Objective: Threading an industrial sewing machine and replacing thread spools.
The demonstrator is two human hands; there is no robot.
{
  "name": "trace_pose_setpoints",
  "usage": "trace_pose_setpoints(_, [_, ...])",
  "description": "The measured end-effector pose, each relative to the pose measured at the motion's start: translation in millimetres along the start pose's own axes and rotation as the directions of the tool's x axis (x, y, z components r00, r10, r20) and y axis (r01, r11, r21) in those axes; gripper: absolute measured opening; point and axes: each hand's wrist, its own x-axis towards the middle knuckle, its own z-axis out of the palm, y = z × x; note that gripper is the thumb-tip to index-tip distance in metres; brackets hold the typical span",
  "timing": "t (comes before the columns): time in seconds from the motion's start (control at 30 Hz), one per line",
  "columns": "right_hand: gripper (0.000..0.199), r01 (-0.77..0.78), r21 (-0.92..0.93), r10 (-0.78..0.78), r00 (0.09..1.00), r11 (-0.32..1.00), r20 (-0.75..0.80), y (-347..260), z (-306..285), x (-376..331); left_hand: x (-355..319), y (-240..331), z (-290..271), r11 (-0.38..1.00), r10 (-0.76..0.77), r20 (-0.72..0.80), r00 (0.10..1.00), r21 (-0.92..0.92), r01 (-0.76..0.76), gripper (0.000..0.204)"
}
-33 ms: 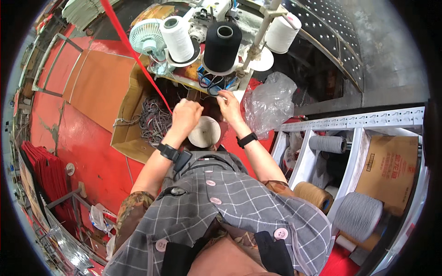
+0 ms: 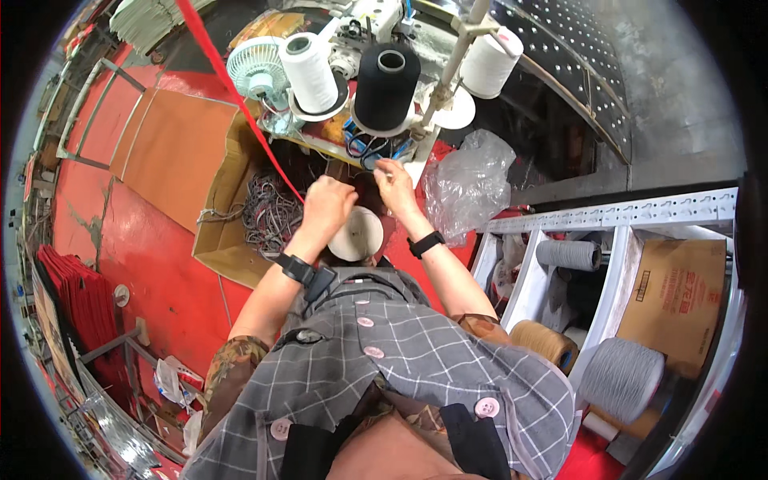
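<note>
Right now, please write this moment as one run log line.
left hand: closed, above pale cone | right hand: pinching near black thread cone | cardboard box: left

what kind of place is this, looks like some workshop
Most likely a sewing or garment workshop. Large thread cones, one white and one black, stand on a rack by a sewing machine, and more yarn cones sit in white shelving to the person's right.
</note>
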Motion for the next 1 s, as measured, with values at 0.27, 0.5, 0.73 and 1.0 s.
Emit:
trace_pose_setpoints(0.27, [0.040, -0.106, -0.148, 0.126, 0.983, 0.983, 0.133, 29, 27, 30, -39, 27, -11, 0.943, 0.157, 0.216, 0.964, -0.323, -0.081, 0.031])
trace_pose_setpoints(0.5, [0.046, -0.052, -0.234, 0.097, 0.978, 0.971, 0.184, 23, 27, 43, -193, -73, 79, 0.843, -0.365, 0.378, 0.851, -0.254, 0.475, 0.026])
trace_pose_setpoints(0.73, [0.027, 0.190, -0.614, 0.086, 0.916, 0.766, 0.391, 5, 39, 67, -468, -115, 111, 0.772, -0.596, 0.677, 0.432, 0.631, 0.076, 0.024])
trace_pose_setpoints(1.0, [0.015, 0.206, -0.677, -0.077, 0.973, 0.706, 0.216, 2, 72, 75, -523, -137, 109, 0.789, -0.489, 0.703, 0.517, 0.102, 0.606, 0.025])
